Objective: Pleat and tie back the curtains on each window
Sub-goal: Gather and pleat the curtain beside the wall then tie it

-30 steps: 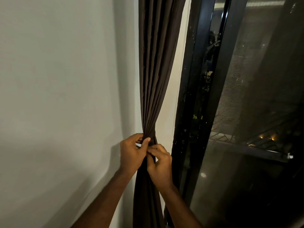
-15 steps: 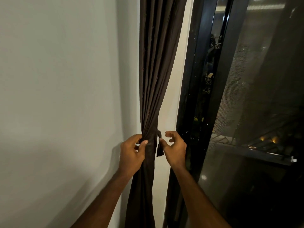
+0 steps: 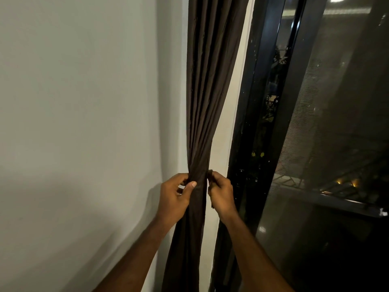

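A dark brown curtain hangs in narrow pleats between the white wall and the window, drawn in tight at waist height. My left hand grips the gathered bunch from the left, its thumb pressed across the front. A matching brown tie-back strip sits at the right side of the bunch. My right hand pinches that strip against the curtain's right edge. Below my hands the cloth falls loose toward the floor.
A plain white wall fills the left. Right of the curtain stands a black window frame with dark glass and a mesh screen; small lights show outside. A white strip of wall separates curtain and frame.
My right hand, which had pulled the strip out to the right half a second ago, has come back in against the bunch. My left hand keeps its grip.
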A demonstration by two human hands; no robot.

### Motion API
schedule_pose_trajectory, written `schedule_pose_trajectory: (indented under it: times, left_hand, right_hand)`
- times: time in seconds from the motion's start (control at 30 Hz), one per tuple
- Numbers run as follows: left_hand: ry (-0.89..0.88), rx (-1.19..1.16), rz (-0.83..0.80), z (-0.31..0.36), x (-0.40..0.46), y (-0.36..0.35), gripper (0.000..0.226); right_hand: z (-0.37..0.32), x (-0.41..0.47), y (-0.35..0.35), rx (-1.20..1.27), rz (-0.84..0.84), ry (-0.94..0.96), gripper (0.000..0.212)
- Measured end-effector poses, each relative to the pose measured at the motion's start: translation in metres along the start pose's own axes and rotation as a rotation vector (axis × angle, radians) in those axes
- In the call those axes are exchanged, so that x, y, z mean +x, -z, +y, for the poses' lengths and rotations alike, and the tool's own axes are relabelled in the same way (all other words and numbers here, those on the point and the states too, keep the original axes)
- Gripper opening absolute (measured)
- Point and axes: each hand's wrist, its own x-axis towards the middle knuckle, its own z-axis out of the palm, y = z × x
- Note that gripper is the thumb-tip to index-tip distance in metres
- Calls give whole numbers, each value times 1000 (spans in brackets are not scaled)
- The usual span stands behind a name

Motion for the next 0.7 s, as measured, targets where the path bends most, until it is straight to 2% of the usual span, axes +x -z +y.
schedule_pose_trajectory:
  times: [0.07, 0.13, 0.2, 0.27, 0.33, 0.4, 0.47, 0.53, 0.6, 0.7]
  left_hand:
    - [-9, -11, -44, 1, 1, -6, 15]
    - [-32, 132, -13, -6, 4, -10, 26]
    - [-30, 248, 7, -10, 10, -7, 33]
    - [-1, 210, -88, -9, 14, -2, 37]
    - [20, 90, -233, -6, 14, 0, 30]
    - [-11, 44, -271, 0, 11, -3, 13]
    - [-28, -16, -223, 3, 8, -6, 35]
    - [81, -119, -173, 3, 8, -8, 67]
    - [201, -189, -208, 2, 9, -5, 79]
    - [265, -127, -398, 2, 14, -4, 48]
  right_hand:
    - [-13, -8, -4, 150, -115, -9, 38]
    - [-24, -13, -3, 244, -205, -38, 32]
    - [-30, -13, 3, 249, -302, -66, 30]
    - [-32, -10, 10, 223, -377, -97, 29]
    - [-35, -7, 13, 210, -429, -138, 29]
    - [-36, -3, 15, 200, -468, -180, 32]
    - [-35, 1, 19, 164, -495, -221, 32]
    - [-31, 4, 24, 119, -526, -242, 28]
    - [-32, 4, 29, 111, -545, -273, 30]
    - [-38, 4, 34, 126, -586, -257, 39]
